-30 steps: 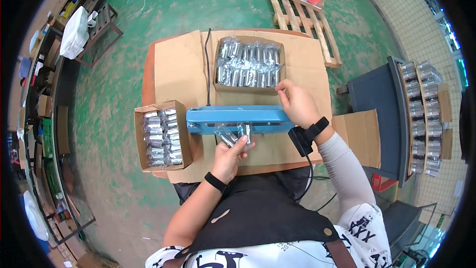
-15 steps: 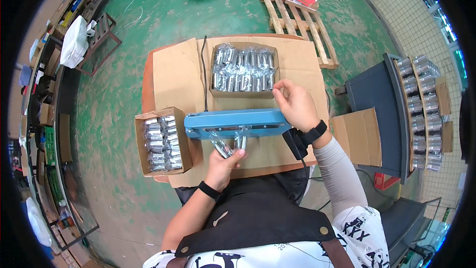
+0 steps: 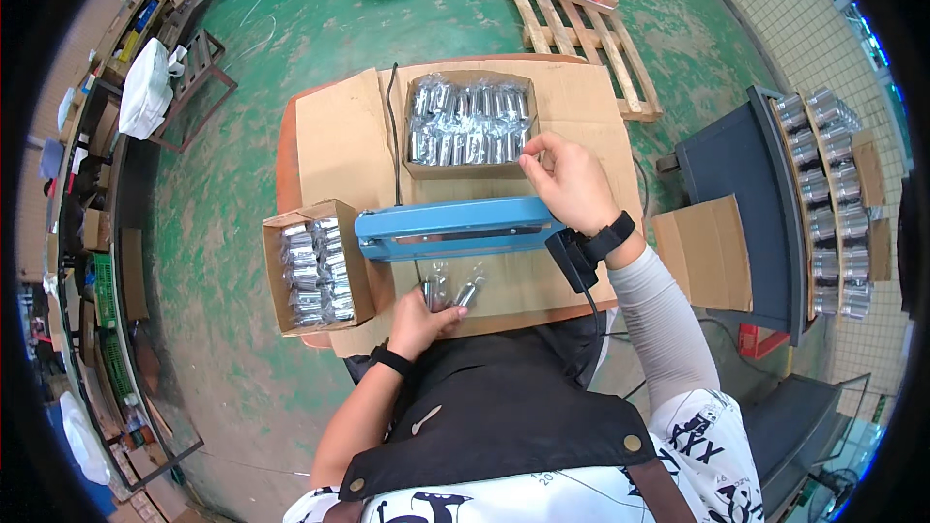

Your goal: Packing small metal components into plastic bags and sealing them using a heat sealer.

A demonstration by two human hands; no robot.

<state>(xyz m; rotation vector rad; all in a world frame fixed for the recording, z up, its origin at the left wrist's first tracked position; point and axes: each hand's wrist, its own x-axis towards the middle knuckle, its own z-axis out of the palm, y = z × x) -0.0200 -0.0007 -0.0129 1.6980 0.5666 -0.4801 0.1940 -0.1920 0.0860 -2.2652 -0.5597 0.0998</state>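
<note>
Small clear plastic bags [image 3: 453, 289] holding shiny metal cylinders lie on the cardboard-covered table [image 3: 334, 140], just in front of the blue heat sealer [image 3: 455, 230] and touching your left hand [image 3: 418, 322]. That hand is curled over their near ends, fingers closed loosely on one bag. Expect them to be dense for their size, with slick film over hard, rolling contents; the film will crinkle and slide, so pinch the loose plastic at the mouth, or cup the cylinder body through the film instead of squeezing it. Your right hand [image 3: 570, 181] sits past the sealer's right end, at the near right corner of the open carton of bagged cylinders [image 3: 469, 123]; thumb and forefinger are pinched together, but whether anything is between them cannot be told from here. A black cable [image 3: 392, 136] runs from the sealer toward the table's far edge. Left of the sealer, a smaller carton [image 3: 315, 270] holds bagged pieces in rows. Off to your right, more cylinders stand on a dark rack [image 3: 823, 203].
</note>
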